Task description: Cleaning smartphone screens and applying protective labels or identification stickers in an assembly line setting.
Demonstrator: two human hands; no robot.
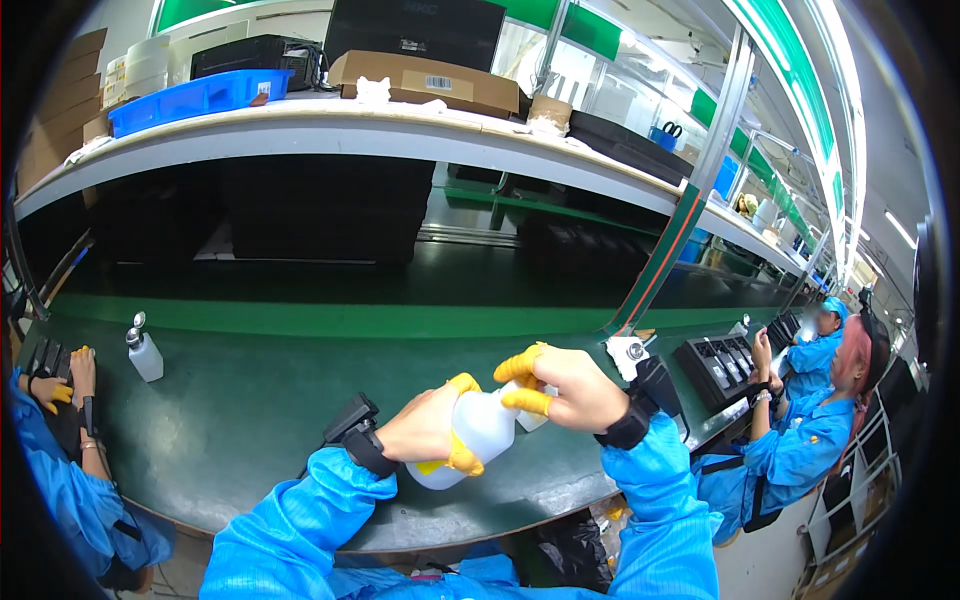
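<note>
A white plastic bottle (484, 424) with a yellow label is tilted above the green bench, its neck toward the upper right. My left hand (425, 425) is wrapped round its body. The fingers of my right hand (575, 388) close at the bottle's neck; whether a cap is between them I cannot make out. Yellow finger cots cover fingertips on both hands. Partly hidden under my right hand is a small white object (536, 418), its kind unclear. Further left on the bench stands a small white pump bottle (147, 358) with a metal-looking top.
A crumpled white wipe (628, 356) lies by the metal post (668, 250) on the right. Co-workers sit at both sides, one near a black tray (716, 368) of parts. Above the bench runs a shelf (330, 124) with a blue bin (200, 100) and cardboard box (425, 80).
</note>
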